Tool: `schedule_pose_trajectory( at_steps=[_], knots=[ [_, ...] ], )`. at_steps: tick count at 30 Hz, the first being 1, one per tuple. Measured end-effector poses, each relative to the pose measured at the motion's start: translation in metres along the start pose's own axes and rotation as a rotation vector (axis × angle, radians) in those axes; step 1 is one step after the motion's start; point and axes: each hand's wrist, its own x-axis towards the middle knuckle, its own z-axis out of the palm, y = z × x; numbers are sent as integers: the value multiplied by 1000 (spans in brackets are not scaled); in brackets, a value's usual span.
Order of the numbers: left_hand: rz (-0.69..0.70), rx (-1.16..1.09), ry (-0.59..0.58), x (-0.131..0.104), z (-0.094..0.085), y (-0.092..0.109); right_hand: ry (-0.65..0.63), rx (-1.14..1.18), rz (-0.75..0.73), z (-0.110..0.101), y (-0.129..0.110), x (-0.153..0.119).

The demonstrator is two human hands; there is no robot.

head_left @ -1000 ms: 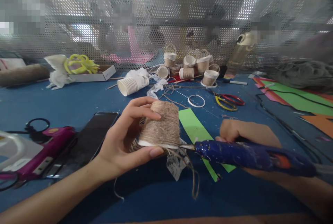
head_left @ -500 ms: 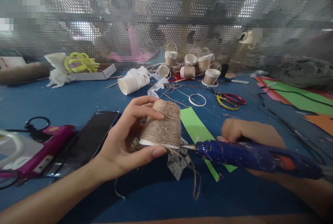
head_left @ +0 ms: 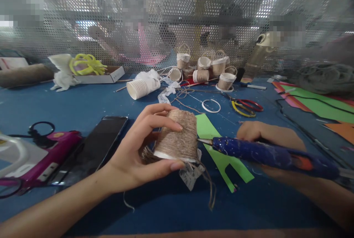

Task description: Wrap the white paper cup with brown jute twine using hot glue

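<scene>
My left hand [head_left: 143, 146] grips a small paper cup wrapped in brown twine [head_left: 178, 135], held upside down with its white rim low. Fingers lie across its side and the thumb presses at the rim. A strip of white lace [head_left: 191, 175] and loose twine ends hang below it. My right hand [head_left: 271, 138] is wrapped round a blue hot glue gun [head_left: 257, 157]. The gun's metal nozzle points left, at the right side of the cup; whether it touches the twine I cannot tell. Behind the nozzle lies a green paper strip [head_left: 224, 157].
Scissors [head_left: 246, 107] and a white ring [head_left: 211, 106] lie beyond my hands. Several twine-wrapped baskets [head_left: 225, 80] stand at the back, beside stacked paper cups [head_left: 141, 87]. At left are a phone [head_left: 95, 144] and a magenta power strip [head_left: 55, 160]; a black cable [head_left: 284, 114] runs at right.
The glue gun's nozzle has risen from the cup's rim to the side of the twine wrapping. The cup and my left hand have shifted slightly right.
</scene>
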Motion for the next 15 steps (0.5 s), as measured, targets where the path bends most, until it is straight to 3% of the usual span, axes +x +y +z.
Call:
schedule_pose_trajectory(
  at_steps=[7, 12, 15],
  knots=[
    [-2, 29, 8, -2, -3, -1, -94, -188, 138, -1, 16, -5],
    [2, 24, 6, 0, -1, 1, -160, -371, 71, 3, 29, -4],
    [6, 40, 8, 1, -1, 3, -152, -357, 108, 7, 29, -3]
  ],
)
